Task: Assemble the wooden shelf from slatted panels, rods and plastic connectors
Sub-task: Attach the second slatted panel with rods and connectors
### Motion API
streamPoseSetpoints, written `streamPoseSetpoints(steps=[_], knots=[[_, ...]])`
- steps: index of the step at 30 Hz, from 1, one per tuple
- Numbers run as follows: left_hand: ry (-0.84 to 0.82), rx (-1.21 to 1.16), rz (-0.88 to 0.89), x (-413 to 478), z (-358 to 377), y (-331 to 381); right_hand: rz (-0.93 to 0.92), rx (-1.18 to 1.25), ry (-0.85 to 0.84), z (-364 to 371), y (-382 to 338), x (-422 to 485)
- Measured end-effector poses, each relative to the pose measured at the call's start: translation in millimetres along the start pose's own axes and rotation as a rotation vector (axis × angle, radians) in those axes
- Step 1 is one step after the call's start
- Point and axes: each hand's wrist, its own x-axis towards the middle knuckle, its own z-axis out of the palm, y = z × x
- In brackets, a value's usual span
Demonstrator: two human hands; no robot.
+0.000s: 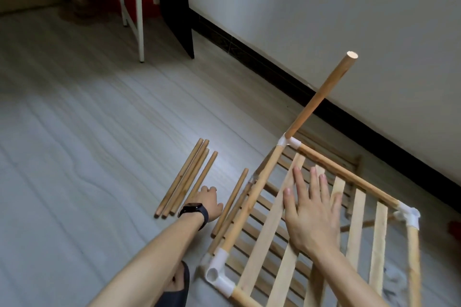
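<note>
On the slatted panel [299,227] rests the flat, empty right hand [311,209], grip wide

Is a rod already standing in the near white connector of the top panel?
No, the near connector shows an empty socket; only the far connector holds an upright rod.

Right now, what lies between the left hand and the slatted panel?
In the head view, one loose rod lies on the floor between the left hand and the slatted panel; the rest is bare floor.
</note>
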Motion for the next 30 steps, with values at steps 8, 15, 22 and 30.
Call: streamPoseSetpoints(steps=[8, 15, 22, 30], knots=[[0.015, 0.164, 0.066, 19.6, 39.7, 11.9, 0.001, 0.01, -0.01, 0.5, -0.7, 0.7], [0.051, -0.182, -0.003, 14.3, 16.5, 2.4, -0.007, 0.054, 0.015, 3.3, 3.6, -0.5], [0.357, -0.423, 0.269, -48.3, -105.6, 11.4, -0.016, 0.1, -0.013, -3.7, 5.1, -3.4], [0.492, -0.176, 0.682, -154.2, -172.1, 73.5, 0.109, 0.819, -0.271, -84.9, -4.9, -0.9]])
